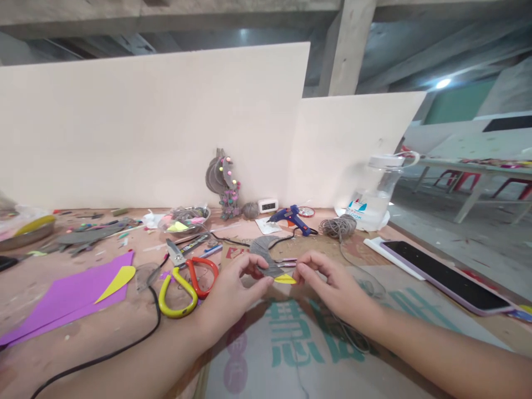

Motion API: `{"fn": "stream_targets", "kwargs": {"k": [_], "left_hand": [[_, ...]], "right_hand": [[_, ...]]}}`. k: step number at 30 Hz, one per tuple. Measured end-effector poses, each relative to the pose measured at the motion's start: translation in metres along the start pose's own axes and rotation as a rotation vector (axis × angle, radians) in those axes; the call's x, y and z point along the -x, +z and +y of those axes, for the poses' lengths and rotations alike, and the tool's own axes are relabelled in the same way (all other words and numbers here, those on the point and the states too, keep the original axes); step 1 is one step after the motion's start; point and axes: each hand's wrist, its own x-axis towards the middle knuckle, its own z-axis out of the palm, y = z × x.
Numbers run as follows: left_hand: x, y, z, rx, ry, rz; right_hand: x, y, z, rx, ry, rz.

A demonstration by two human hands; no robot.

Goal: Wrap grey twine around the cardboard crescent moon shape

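Note:
A grey crescent (260, 245), its surface wrapped in cord, is pinched at its lower end between the thumb and fingers of my left hand (233, 285). Against that end sits a small yellow piece (285, 279), like the yellow cut-out on the left. My right hand (328, 282) is closed, thumb and forefinger pinching the right tip of the yellow piece. Tweezers (286, 262) lie just behind, partly hidden by my fingers. Scissors (178, 292) with one yellow and one red handle lie beside my left forearm.
A blue glue gun (294, 217) and a ball of grey cord (338, 226) lie behind my hands. Purple sheets (78, 293) carry a yellow cut-out (116, 281) at left. A phone (444, 274) and a water jug (374, 194) stand right. A pompom-trimmed grey ornament (220, 177) stands at the back.

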Motion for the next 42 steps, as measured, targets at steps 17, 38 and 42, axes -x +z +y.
{"fn": "stream_targets", "kwargs": {"k": [17,38,42], "left_hand": [[0.009,0.000,0.006,0.012,0.059,0.014],[0.008,-0.003,0.006,0.061,0.004,-0.014],[0.007,0.001,-0.002,0.043,0.104,-0.047]], "right_hand": [[-0.003,0.000,0.000,-0.002,0.014,0.015],[-0.005,0.000,0.002,0.068,-0.201,-0.087],[-0.005,0.002,-0.002,0.072,-0.225,-0.138]]}}
